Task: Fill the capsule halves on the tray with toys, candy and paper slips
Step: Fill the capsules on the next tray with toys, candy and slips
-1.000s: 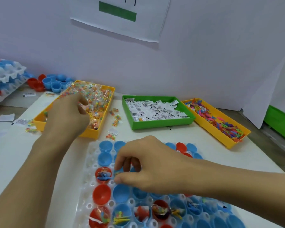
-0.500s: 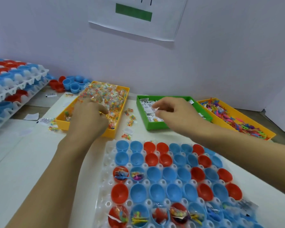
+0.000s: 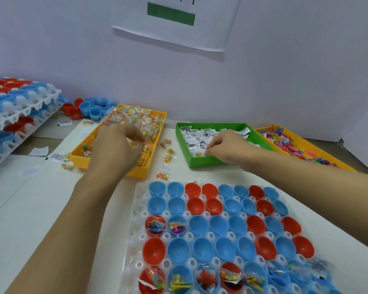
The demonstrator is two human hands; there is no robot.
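The left hand [image 3: 117,143] curled into the candy tray [image 3: 145,168], its grasp hidden; the right hand [image 3: 227,148] pinched a paper slip [image 3: 205,152] in the green tray [image 3: 202,162].

A white tray [image 3: 136,240] holds rows of open blue and red capsule halves [image 3: 221,225], mostly empty. The nearest row, plus two at the left, contains what look like toys, candy [image 3: 228,275] and slips.
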